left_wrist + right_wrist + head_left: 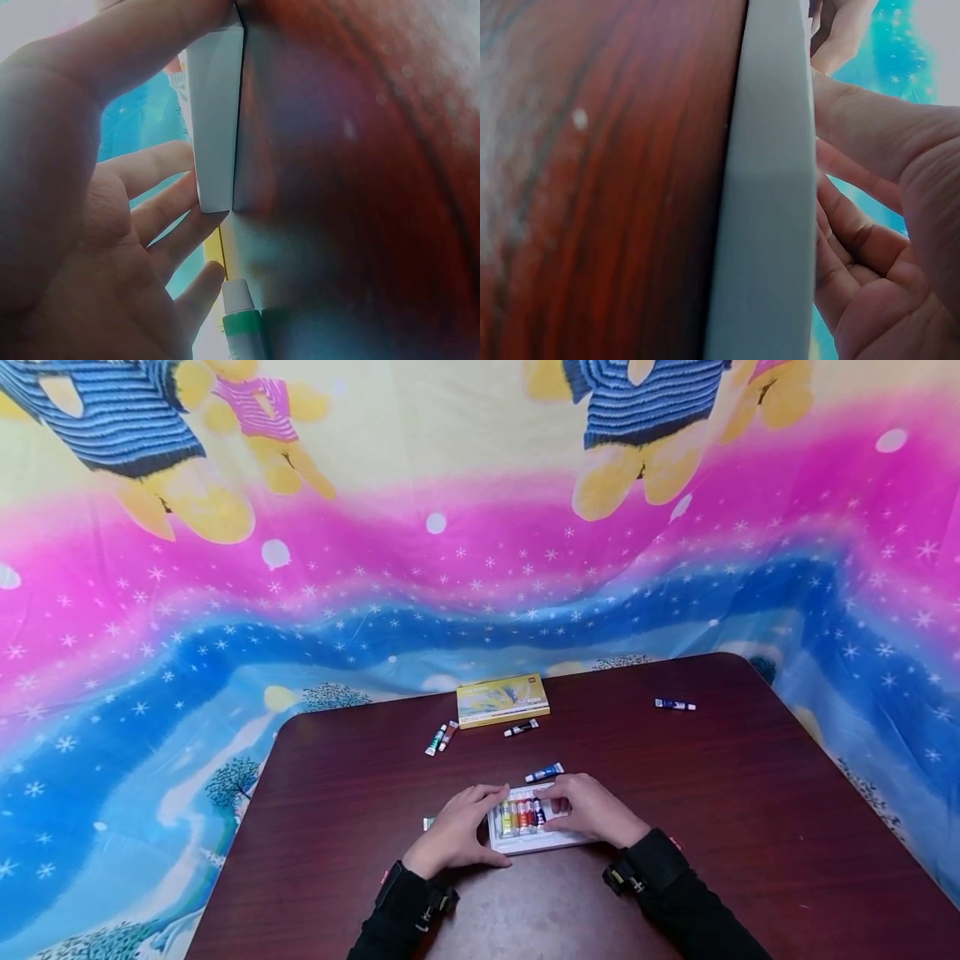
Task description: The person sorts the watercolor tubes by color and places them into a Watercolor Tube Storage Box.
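Observation:
A white paint tray [516,847] lies on the table in the head view, its near wall large in the right wrist view [771,195]. Yellow, orange and red paint tubes [523,817] lie side by side in its left part. My left hand [453,831] holds the tray's left end, thumb at the near corner, fingers along the far side. My right hand [588,808] reaches over the tray's right part; its thumb and index finger pinch a dark blue paint tube [539,815] at the row's right end. Beside my left hand lies a green-banded tube [244,324], mostly hidden in the head view.
A blue tube [544,772] lies just behind the tray. Farther back are a yellow box [502,700], a black tube [521,727], a green tube [436,740] and a brown tube [448,736]. Another dark blue tube [675,704] lies at the back right.

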`<state>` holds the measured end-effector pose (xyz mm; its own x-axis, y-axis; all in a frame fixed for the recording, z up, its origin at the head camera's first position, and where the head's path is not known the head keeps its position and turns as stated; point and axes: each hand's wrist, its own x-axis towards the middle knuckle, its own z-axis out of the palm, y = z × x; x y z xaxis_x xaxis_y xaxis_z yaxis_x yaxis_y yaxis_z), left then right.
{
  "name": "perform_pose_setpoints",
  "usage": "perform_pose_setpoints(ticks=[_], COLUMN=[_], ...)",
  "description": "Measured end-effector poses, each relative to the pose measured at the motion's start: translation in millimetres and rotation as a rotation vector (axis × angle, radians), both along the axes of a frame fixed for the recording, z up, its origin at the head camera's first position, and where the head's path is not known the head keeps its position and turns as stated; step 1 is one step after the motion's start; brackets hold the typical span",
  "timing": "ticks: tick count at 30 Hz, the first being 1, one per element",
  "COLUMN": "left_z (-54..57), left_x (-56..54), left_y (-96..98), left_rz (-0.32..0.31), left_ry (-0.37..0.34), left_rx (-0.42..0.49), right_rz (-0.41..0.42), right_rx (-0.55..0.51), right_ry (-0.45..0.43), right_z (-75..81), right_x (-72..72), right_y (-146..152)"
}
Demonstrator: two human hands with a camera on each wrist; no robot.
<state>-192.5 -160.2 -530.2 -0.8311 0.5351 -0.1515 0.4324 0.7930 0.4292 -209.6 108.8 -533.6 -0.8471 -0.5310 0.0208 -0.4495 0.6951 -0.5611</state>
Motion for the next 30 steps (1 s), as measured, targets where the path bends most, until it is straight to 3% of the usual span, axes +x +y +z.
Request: perform_pose_setpoints(ticks=[8, 12, 21, 30], left_z=[-0.4, 0.2, -0.5, 1.2], left_x=[0.9, 1.0, -0.3, 0.3], left_y=[0.1, 0.4, -0.2, 0.3], left_rz=[-0.001, -0.004, -0.005, -0.001], left_ry=[-0.002, 0.001, 0.013, 0.004], left_rx=[-0.006, -0.003, -0.005, 0.005], right_rz=[0.055, 0.087, 0.146, 0.143], right_rx=[-0.057, -0.03, 0.006, 0.017], right_ry=[0.046, 0.056, -0.026, -0.024], right_z=[3.5, 8.2, 10.2, 9.4], right_x=[-2.9, -4.0, -7.5, -7.8], right_y=[17.0, 29.5, 40.6, 40.9])
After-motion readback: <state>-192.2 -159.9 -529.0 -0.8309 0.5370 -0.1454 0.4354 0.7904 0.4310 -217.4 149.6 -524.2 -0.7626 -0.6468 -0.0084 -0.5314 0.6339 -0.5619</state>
